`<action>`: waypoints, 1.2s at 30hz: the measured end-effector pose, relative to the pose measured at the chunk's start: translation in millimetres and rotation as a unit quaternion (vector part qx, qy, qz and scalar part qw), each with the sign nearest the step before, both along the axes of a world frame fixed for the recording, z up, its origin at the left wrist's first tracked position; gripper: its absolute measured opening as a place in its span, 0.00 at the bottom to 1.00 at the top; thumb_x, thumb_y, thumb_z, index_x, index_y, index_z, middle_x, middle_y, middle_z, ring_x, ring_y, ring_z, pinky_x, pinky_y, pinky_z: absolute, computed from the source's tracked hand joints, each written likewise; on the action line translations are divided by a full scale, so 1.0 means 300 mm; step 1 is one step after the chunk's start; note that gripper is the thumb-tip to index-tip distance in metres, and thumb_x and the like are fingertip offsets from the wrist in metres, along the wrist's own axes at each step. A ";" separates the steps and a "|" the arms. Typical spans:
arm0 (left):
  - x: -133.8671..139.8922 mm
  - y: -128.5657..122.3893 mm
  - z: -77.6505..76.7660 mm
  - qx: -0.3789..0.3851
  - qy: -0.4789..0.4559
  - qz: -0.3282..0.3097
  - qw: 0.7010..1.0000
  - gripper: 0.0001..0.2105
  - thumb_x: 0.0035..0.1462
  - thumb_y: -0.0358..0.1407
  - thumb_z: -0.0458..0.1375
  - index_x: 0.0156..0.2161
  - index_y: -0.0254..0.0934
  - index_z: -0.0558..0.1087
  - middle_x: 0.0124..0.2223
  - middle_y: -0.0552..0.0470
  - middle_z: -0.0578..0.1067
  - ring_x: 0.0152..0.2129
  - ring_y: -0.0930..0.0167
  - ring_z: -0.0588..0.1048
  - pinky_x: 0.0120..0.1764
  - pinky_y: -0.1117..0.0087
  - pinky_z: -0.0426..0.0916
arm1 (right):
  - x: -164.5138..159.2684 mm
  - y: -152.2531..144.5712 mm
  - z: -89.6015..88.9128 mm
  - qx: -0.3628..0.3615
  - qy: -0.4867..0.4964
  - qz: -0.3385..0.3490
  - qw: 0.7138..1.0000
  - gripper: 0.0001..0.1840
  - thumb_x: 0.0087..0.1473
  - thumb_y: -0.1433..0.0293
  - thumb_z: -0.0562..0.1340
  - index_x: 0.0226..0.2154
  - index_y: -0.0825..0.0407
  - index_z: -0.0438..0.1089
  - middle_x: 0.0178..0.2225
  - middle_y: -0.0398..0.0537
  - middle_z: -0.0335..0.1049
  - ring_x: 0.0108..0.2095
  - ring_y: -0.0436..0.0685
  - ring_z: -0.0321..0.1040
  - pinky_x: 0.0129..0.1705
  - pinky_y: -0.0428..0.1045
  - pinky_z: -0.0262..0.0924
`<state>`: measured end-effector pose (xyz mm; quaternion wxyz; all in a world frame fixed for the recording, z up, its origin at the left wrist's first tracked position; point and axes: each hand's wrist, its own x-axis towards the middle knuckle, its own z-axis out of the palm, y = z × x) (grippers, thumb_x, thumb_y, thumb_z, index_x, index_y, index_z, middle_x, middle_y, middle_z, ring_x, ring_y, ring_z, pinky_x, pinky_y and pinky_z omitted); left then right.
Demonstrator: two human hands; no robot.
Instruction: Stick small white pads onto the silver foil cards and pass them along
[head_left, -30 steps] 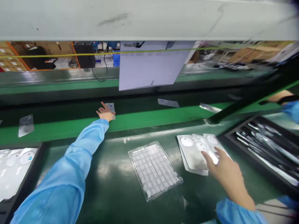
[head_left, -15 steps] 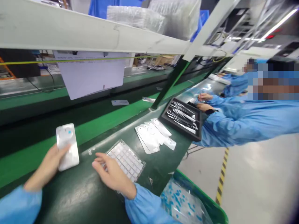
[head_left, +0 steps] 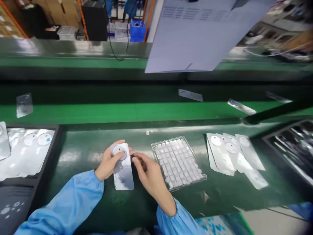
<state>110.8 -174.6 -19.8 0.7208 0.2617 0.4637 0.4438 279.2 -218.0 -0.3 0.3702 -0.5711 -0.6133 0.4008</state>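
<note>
My left hand (head_left: pixel 109 162) grips a silvery phone back cover (head_left: pixel 124 176) by its left side, thumb lying on the round camera area near the top. A small blue mark shows beside that circle. At the cover's upper right edge, my right hand (head_left: pixel 150 173) has its thumb and forefinger pinched together; whatever is between them is too small to make out. Just right of this hand lies a clear plastic tray (head_left: pixel 193 183) with rows of small whitish pieces in its cells. A few tiny clear pieces (head_left: pixel 147 132) rest on the bench behind.
Several silvery covers (head_left: pixel 221 160) are fanned out on the right of the green bench (head_left: pixel 80 147). A black tray (head_left: pixel 49 153) on the left holds more covers. A dark tray (head_left: pixel 293 143) and a slanted post (head_left: pixel 276 112) stand at far right. A white panel (head_left: pixel 188 42) hangs ahead.
My view has swung left and down. The cover and my right hand have come together, and the right fingers, spread over the clear tray before, are now pinched at the cover's edge.
</note>
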 end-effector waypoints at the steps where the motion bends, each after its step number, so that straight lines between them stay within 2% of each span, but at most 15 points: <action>1: 0.001 -0.012 -0.012 0.018 0.024 -0.007 1.000 0.32 0.47 0.37 0.71 0.58 0.34 0.71 0.43 0.43 0.83 0.39 0.61 0.82 0.43 0.65 0.76 | -0.002 0.002 0.011 0.039 -0.016 -0.016 0.999 0.13 0.69 0.64 0.58 0.47 0.51 0.75 0.39 0.51 0.79 0.32 0.56 0.76 0.31 0.48 0.66; 3: 0.000 -0.026 -0.027 0.064 0.086 -0.015 0.994 0.26 0.49 0.35 0.69 0.55 0.34 0.74 0.41 0.46 0.82 0.35 0.66 0.80 0.40 0.68 0.74 | -0.011 0.012 0.027 0.117 -0.051 -0.011 0.992 0.12 0.69 0.68 0.57 0.48 0.49 0.76 0.40 0.50 0.79 0.36 0.57 0.76 0.36 0.49 0.70; 5: -0.005 -0.028 -0.033 0.104 0.128 -0.020 0.986 0.23 0.51 0.34 0.67 0.54 0.35 0.75 0.41 0.48 0.81 0.33 0.69 0.78 0.38 0.71 0.71 | -0.024 0.026 0.023 0.168 -0.085 0.023 0.982 0.14 0.69 0.72 0.57 0.50 0.47 0.76 0.41 0.50 0.78 0.40 0.57 0.76 0.42 0.51 0.72; 8: -0.013 -0.023 -0.035 0.132 0.113 -0.049 0.984 0.25 0.54 0.36 0.66 0.58 0.35 0.74 0.41 0.49 0.80 0.34 0.69 0.76 0.40 0.70 0.69 | -0.032 0.047 -0.014 0.203 -0.137 0.059 0.968 0.16 0.70 0.73 0.56 0.52 0.47 0.76 0.42 0.52 0.77 0.42 0.58 0.76 0.45 0.52 0.74; 11: -0.015 -0.022 -0.037 0.110 0.054 -0.057 0.991 0.26 0.54 0.35 0.64 0.59 0.35 0.74 0.45 0.47 0.81 0.38 0.66 0.77 0.43 0.69 0.69 | -0.022 0.059 -0.051 0.223 -0.176 0.072 0.956 0.14 0.70 0.72 0.58 0.52 0.48 0.77 0.40 0.52 0.76 0.39 0.57 0.76 0.41 0.51 0.74; 14: -0.014 -0.024 -0.039 0.071 0.012 -0.048 0.996 0.23 0.55 0.36 0.60 0.56 0.34 0.77 0.49 0.46 0.81 0.43 0.63 0.77 0.45 0.67 0.69 | -0.010 0.064 -0.066 0.232 -0.187 0.081 0.951 0.12 0.69 0.71 0.60 0.49 0.48 0.78 0.40 0.51 0.77 0.39 0.58 0.77 0.42 0.51 0.74; 17: -0.014 -0.024 -0.039 0.062 0.020 -0.048 0.997 0.21 0.55 0.37 0.59 0.53 0.34 0.80 0.51 0.46 0.81 0.46 0.61 0.77 0.48 0.66 0.69 | -0.014 0.071 -0.063 0.209 -0.172 0.083 0.959 0.11 0.69 0.72 0.59 0.45 0.47 0.78 0.40 0.50 0.77 0.40 0.58 0.77 0.44 0.52 0.74; 20: -0.013 -0.022 -0.041 0.059 0.038 -0.038 0.997 0.21 0.54 0.38 0.60 0.52 0.35 0.81 0.52 0.46 0.81 0.48 0.59 0.77 0.49 0.65 0.69 | -0.035 0.079 -0.053 0.171 -0.124 0.070 0.975 0.10 0.67 0.72 0.58 0.39 0.48 0.76 0.38 0.49 0.76 0.38 0.57 0.75 0.41 0.51 0.73; 23: -0.008 -0.019 -0.042 0.029 -0.005 -0.014 0.999 0.23 0.53 0.38 0.61 0.53 0.33 0.80 0.49 0.44 0.83 0.48 0.57 0.79 0.50 0.63 0.71 | -0.037 0.071 -0.037 0.133 0.005 -0.002 0.991 0.07 0.65 0.70 0.61 0.35 0.49 0.74 0.35 0.48 0.74 0.33 0.55 0.73 0.33 0.49 0.70; 25: -0.005 -0.017 -0.041 -0.005 -0.069 -0.006 0.998 0.26 0.52 0.38 0.62 0.56 0.32 0.77 0.47 0.42 0.83 0.46 0.55 0.81 0.50 0.60 0.72 | -0.002 0.044 -0.022 0.110 0.089 -0.070 0.988 0.06 0.62 0.67 0.64 0.33 0.49 0.75 0.35 0.48 0.75 0.30 0.54 0.72 0.30 0.49 0.69; 27: -0.004 -0.014 -0.037 -0.035 -0.111 -0.005 0.993 0.28 0.52 0.38 0.62 0.59 0.31 0.75 0.47 0.40 0.83 0.45 0.53 0.82 0.46 0.59 0.74 | 0.077 -0.007 -0.004 0.087 0.112 -0.143 0.979 0.05 0.58 0.66 0.69 0.32 0.50 0.78 0.35 0.50 0.78 0.29 0.55 0.73 0.29 0.50 0.70; 29: -0.006 -0.011 -0.033 -0.048 -0.122 -0.001 0.991 0.29 0.52 0.37 0.62 0.60 0.31 0.74 0.46 0.39 0.83 0.44 0.52 0.82 0.44 0.59 0.75 | 0.202 -0.083 0.011 0.059 0.085 -0.238 0.966 0.08 0.51 0.64 0.74 0.33 0.50 0.80 0.32 0.50 0.80 0.29 0.58 0.75 0.30 0.52 0.70; 31: -0.009 -0.009 -0.028 -0.049 -0.125 -0.001 0.991 0.30 0.52 0.37 0.63 0.61 0.31 0.73 0.46 0.39 0.83 0.44 0.52 0.82 0.43 0.59 0.76 | 0.365 -0.181 0.014 0.029 0.056 -0.351 0.934 0.14 0.43 0.61 0.77 0.33 0.51 0.81 0.27 0.50 0.79 0.27 0.60 0.74 0.29 0.54 0.70; 33: -0.011 -0.008 -0.021 -0.043 -0.118 -0.005 0.992 0.31 0.52 0.37 0.64 0.62 0.31 0.71 0.47 0.38 0.83 0.45 0.52 0.82 0.44 0.59 0.76 | 0.538 -0.295 0.004 -0.006 0.039 -0.439 0.898 0.20 0.37 0.56 0.78 0.32 0.49 0.80 0.26 0.50 0.78 0.25 0.61 0.74 0.28 0.55 0.70; 36: -0.013 -0.007 -0.009 -0.022 -0.075 -0.020 0.997 0.36 0.50 0.35 0.68 0.64 0.31 0.68 0.50 0.37 0.82 0.49 0.52 0.80 0.47 0.60 0.75 | 0.741 -0.468 -0.028 -0.051 -0.070 -0.483 0.871 0.23 0.29 0.49 0.74 0.26 0.46 0.77 0.30 0.54 0.78 0.31 0.69 0.76 0.29 0.60 0.71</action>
